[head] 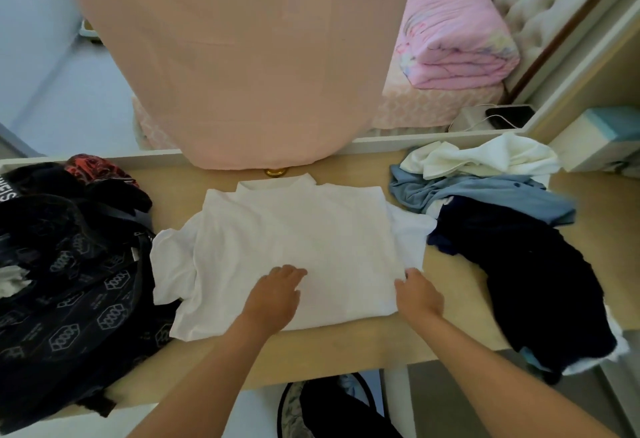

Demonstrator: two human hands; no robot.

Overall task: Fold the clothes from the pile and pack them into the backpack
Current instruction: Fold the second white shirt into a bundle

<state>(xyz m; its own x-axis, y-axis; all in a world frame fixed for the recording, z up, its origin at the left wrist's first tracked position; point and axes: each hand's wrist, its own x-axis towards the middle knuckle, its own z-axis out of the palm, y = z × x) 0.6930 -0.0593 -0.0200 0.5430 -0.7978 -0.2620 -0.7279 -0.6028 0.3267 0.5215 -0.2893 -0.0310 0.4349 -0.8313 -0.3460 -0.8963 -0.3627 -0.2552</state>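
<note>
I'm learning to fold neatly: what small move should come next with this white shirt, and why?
Probably fold the right side inward: the right hand pinches the white T-shirt at its right edge, where a sleeve sticks out, and the left hand presses it flat on the table.

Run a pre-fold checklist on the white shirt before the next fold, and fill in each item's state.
1. White shirt lies flat on the table: ok.
2. Left hand rests on the shirt to steady it: ok.
3. Right hand has a firm pinch on the shirt's right edge: cannot tell; its fingers are at the edge.
4. Sleeve on the backpack side is tucked in: not ok, it sticks out.
5. Backpack is open and has room: cannot tell.
6. Pile is clear of the shirt: not ok, its dark garment meets the shirt's right side.
</note>
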